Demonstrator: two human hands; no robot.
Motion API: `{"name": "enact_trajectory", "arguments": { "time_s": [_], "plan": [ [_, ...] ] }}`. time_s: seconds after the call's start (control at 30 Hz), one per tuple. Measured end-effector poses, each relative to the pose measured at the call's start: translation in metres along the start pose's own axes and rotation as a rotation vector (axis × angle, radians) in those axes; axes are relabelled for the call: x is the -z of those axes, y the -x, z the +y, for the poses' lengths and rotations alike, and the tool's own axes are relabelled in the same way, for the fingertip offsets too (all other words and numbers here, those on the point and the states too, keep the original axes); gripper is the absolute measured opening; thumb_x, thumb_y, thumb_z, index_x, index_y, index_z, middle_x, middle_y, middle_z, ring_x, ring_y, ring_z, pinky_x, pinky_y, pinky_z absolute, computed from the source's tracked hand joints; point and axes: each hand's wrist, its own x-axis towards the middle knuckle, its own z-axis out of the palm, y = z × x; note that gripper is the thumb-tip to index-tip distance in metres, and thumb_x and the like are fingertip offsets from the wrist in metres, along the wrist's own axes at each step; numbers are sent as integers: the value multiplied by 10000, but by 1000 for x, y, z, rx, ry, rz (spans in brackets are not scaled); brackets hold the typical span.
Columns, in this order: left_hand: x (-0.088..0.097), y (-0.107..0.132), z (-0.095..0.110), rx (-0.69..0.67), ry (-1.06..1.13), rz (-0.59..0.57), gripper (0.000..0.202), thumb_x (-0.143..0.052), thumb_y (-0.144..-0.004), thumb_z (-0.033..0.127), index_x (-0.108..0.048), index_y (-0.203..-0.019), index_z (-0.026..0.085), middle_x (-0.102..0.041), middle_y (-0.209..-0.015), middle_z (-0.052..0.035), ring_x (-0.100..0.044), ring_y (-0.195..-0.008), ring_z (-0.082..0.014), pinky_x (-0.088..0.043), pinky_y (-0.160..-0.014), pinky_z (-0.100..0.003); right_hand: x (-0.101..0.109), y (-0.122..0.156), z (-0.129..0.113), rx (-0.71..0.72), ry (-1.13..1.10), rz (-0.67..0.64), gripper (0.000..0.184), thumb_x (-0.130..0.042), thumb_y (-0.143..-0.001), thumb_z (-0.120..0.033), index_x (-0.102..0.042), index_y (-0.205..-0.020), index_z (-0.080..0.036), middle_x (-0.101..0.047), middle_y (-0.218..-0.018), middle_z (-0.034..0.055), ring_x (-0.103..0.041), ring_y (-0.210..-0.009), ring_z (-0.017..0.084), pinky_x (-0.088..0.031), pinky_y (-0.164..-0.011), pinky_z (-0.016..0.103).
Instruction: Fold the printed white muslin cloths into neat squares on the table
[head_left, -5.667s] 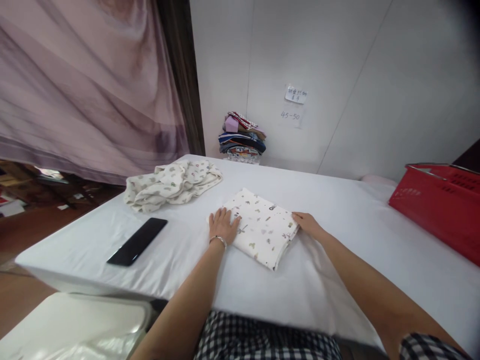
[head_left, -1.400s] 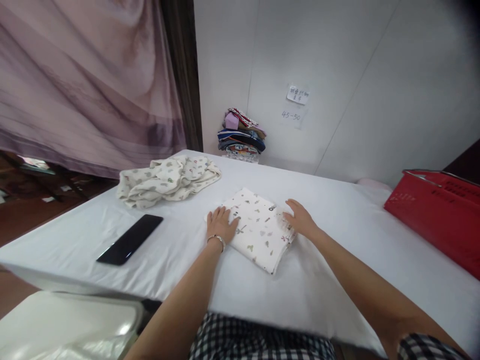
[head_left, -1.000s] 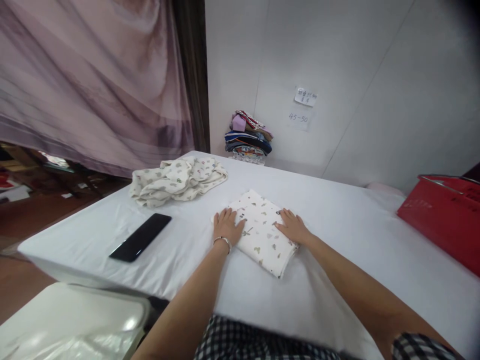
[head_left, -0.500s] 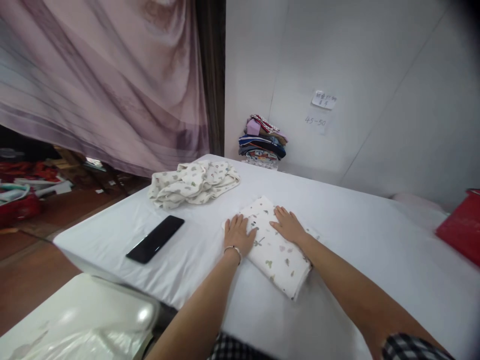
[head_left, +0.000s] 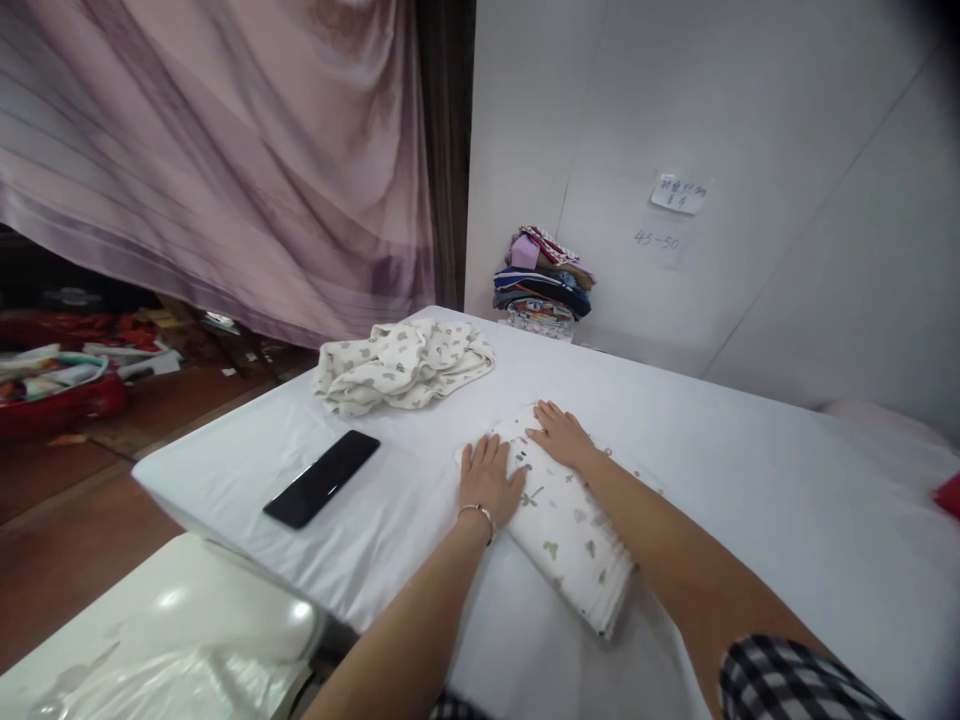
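Observation:
A folded white cloth (head_left: 574, 530) with small plant prints lies on the white-covered table (head_left: 720, 490), its layers showing at the near corner. My left hand (head_left: 491, 482), with a bracelet at the wrist, rests flat on the cloth's left edge, fingers spread. On its far part lies my right hand (head_left: 562, 436), palm down and fingers stretched out. Part of the cloth is hidden under my right forearm. Farther back on the left is a crumpled cream printed cloth (head_left: 405, 365), apart from both hands.
A black phone (head_left: 322, 480) lies left of my hands. Against the wall stands a stack of folded fabrics (head_left: 541, 285). A pale surface with clear plastic (head_left: 180, 685) is at the lower left, and a pink curtain (head_left: 300, 180) hangs behind.
My right hand has slid a little toward the far left over the folded cloth. The view has turned slightly left, so the red object at the right is mostly out of sight.

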Motion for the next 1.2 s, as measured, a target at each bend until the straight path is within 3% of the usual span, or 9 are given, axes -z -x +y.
{"name": "enact_trajectory", "arguments": {
  "time_s": [0.2, 0.33, 0.43, 0.5, 0.63, 0.8, 0.9, 1.1, 1.2],
  "plan": [
    [-1, -1, 0, -4, -2, 11, 570, -279, -849, 515, -430, -1301, 202, -344, -1420, -52, -201, -1336, -228, -54, -1104, -446, -2, 2, 2, -4, -16, 4, 717, -175, -843, -631, -170, -1423, -210, -58, -1497, 11, -1, -1364, 190, -59, -1079, 405],
    [0, -1, 1, -7, -1, -1, 569, -284, -846, 511, -424, -1304, 204, -345, -1420, -51, -203, -1336, -227, -63, -1103, -443, 7, 0, 1, -35, -96, -34, 706, -228, -843, -615, -232, -1409, -192, -83, -1495, 30, -13, -1364, 207, -74, -1083, 419],
    [0, -2, 0, -6, 13, -10, 579, -274, -846, 518, -420, -1306, 200, -339, -1423, -56, -199, -1337, -232, -59, -1103, -444, 16, 14, 9, -80, -206, -2, 669, -295, -842, -591, -279, -1393, -212, -98, -1492, 27, -11, -1364, 217, -52, -1091, 430],
    [0, -2, 0, -5, 25, -15, 583, -268, -845, 523, -421, -1306, 200, -331, -1427, -57, -197, -1337, -237, -54, -1102, -444, 21, 37, 22, -132, -271, 55, 647, -373, -826, -574, -316, -1377, -241, -148, -1484, 17, -54, -1362, 234, -52, -1095, 430],
    [0, -3, 0, -19, 29, -7, 577, -274, -845, 515, -423, -1303, 197, -335, -1425, -56, -199, -1336, -232, -60, -1100, -442, 22, 103, 57, -349, -513, 111, 641, -548, -753, -535, -423, -1319, -263, -405, -1374, 47, -349, -1261, 279, -227, -1064, 412],
    [2, -4, 0, -21, 17, 5, 579, -282, -843, 521, -446, -1287, 188, -357, -1413, -60, -219, -1328, -230, -72, -1097, -444, 13, 178, 85, -425, -692, 249, 593, -651, -687, -479, -535, -1219, -243, -490, -1302, 48, -397, -1225, 284, -234, -1071, 412],
    [2, -4, -1, -22, 32, 21, 575, -274, -844, 540, -458, -1275, 207, -360, -1412, -50, -224, -1327, -224, -76, -1098, -441, 7, 207, 84, -512, -841, 347, 582, -633, -721, -436, -496, -1249, -233, -486, -1304, 53, -437, -1196, 257, -278, -1060, 399],
    [12, -1, 0, -13, 163, 71, 501, -335, -850, 497, -477, -1244, 223, -380, -1400, -40, -234, -1327, -212, -95, -1098, -455, -5, 248, 64, -633, -1359, 491, 589, -655, -739, -347, -422, -1270, -241, -526, -1262, 68, -542, -1091, 204, -441, -957, 337],
    [25, 16, 8, -149, 201, 16, 480, -417, -824, 461, -481, -1234, 218, -421, -1372, -51, -278, -1308, -217, -138, -1087, -467, -8, 260, 55, -643, -1598, 525, 605, -704, -695, -305, -429, -1228, -217, -604, -1147, 102, -608, -985, 227, -498, -883, 376]
  ]
}}
